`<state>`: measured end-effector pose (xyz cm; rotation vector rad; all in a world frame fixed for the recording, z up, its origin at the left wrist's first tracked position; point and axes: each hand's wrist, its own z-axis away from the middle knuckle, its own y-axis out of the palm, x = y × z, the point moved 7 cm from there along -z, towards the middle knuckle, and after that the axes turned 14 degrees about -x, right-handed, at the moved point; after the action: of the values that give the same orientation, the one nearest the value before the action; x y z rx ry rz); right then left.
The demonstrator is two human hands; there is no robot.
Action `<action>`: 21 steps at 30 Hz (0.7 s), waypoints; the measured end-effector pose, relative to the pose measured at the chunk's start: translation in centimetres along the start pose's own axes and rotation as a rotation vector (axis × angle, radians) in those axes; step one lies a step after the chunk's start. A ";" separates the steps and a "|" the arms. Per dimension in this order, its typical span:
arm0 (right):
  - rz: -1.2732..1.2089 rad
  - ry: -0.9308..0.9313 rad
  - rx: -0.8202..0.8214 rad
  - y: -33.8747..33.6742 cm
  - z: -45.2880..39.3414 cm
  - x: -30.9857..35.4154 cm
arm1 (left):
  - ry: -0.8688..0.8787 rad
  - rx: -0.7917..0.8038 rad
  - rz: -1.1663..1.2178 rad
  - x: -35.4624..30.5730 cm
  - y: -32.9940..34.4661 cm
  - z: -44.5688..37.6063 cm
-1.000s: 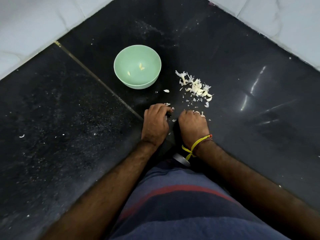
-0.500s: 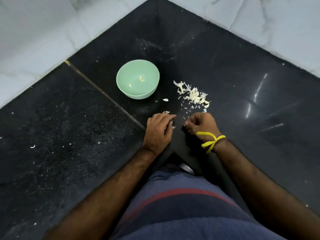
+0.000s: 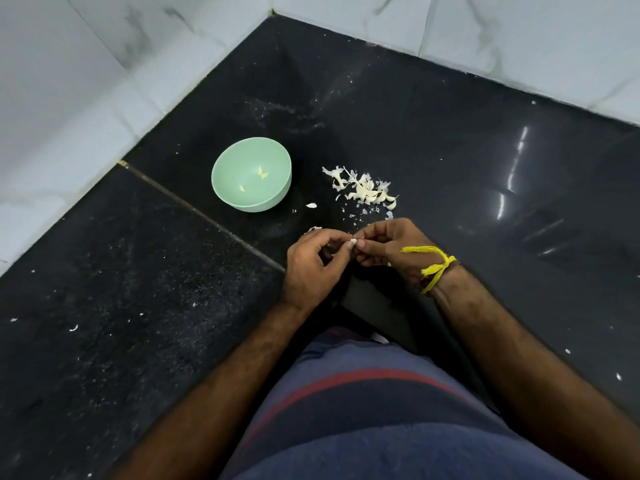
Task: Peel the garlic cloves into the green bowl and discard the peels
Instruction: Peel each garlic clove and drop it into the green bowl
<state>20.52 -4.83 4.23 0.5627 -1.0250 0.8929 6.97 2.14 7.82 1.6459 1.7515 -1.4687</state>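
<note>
A green bowl (image 3: 221, 188) stands on the black counter (image 3: 398, 109) with a few peeled garlic pieces (image 3: 262, 172) inside. To its right lies a pile of garlic cloves and white peels (image 3: 363, 190). In front of the pile, my left hand (image 3: 311, 268) and my right hand (image 3: 388, 247) meet fingertip to fingertip. Both pinch one small white garlic clove (image 3: 353, 241) between them, a little above the counter. A yellow thread is tied round my right wrist.
White marble-tiled walls (image 3: 86, 74) close in the counter corner at the back and left. A thin joint line (image 3: 194, 209) crosses the counter. Loose peel scraps (image 3: 311, 205) lie between bowl and pile, and white specks dot the left slab.
Both hands have lifted off the counter and turned, now holding a clove between their fingertips. The view has tilted up, so bowl and pile sit lower in frame.
</note>
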 end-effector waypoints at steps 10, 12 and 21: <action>-0.066 -0.192 0.026 0.3 1.5 2.2 | -0.112 0.023 0.137 -0.9 -1.2 0.1; -0.155 -0.160 0.050 0.6 1.9 2.5 | -0.212 0.026 0.206 -0.8 -1.1 0.3; -0.173 -0.424 -0.185 1.2 3.1 5.0 | -0.283 -0.110 0.228 -2.2 -2.1 -0.7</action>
<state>19.10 -4.73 10.09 0.6886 -1.4020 0.5267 6.07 1.87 10.79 1.4474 1.4162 -1.3952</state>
